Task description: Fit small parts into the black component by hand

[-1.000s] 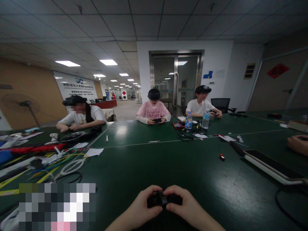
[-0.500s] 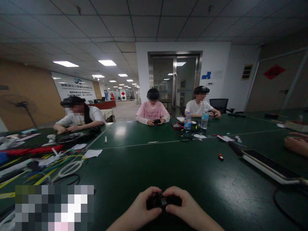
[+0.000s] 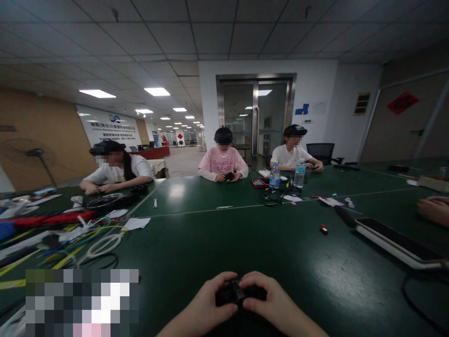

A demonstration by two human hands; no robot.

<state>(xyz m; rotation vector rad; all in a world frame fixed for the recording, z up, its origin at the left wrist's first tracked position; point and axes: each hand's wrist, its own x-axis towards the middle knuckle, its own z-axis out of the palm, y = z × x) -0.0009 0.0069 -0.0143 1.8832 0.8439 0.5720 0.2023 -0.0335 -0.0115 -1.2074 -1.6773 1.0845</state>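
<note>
Bare green table [image 3: 224,243] ahead; cable clutter [image 3: 70,234] obstructs left, flat device [image 3: 396,241] and red item [image 3: 323,229] obstruct right

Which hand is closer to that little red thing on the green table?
Right. The right hand is left of the red object and nearer the camera; the left hand is farther left.

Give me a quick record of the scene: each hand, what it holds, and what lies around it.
left hand: gripping the small black part
right hand: gripping the same part
surface: green table
left of hands: loose cables
right of hands: small red item, flat dark device
far side: three seated people, two water bottles
right edge: another person's hand
</note>
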